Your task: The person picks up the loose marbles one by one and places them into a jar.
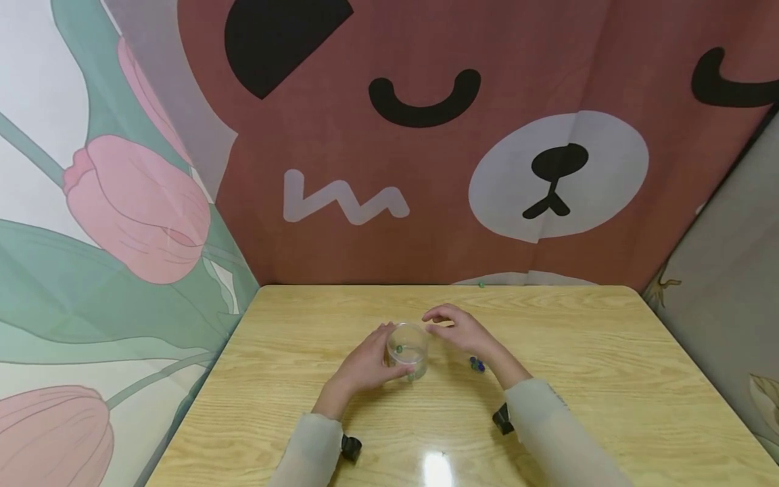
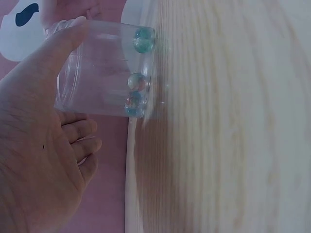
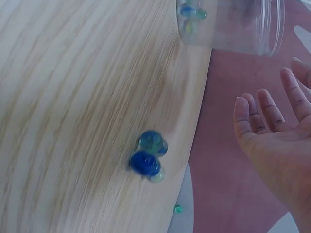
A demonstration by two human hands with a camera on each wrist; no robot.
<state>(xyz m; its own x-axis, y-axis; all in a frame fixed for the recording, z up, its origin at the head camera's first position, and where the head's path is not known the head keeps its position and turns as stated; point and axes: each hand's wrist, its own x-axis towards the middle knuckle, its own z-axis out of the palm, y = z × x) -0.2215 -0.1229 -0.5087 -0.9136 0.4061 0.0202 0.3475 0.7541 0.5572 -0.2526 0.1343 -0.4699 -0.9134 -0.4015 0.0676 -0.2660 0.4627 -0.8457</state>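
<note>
A clear plastic jar stands upright on the wooden table, its rim facing up. My left hand holds it from the left side, thumb near the rim. Several glass marbles lie on the jar's bottom in the left wrist view. My right hand hovers just right of the jar, fingers loosely bent and apart, with nothing seen in them. Below that hand, a small cluster of blue and greenish marbles lies on the table, slightly blurred in the right wrist view.
One green marble sits by itself at the table's far edge. Behind the wooden table hangs a reddish-brown cloth with a bear's face. A floral cloth covers the left side, and a grey one the right.
</note>
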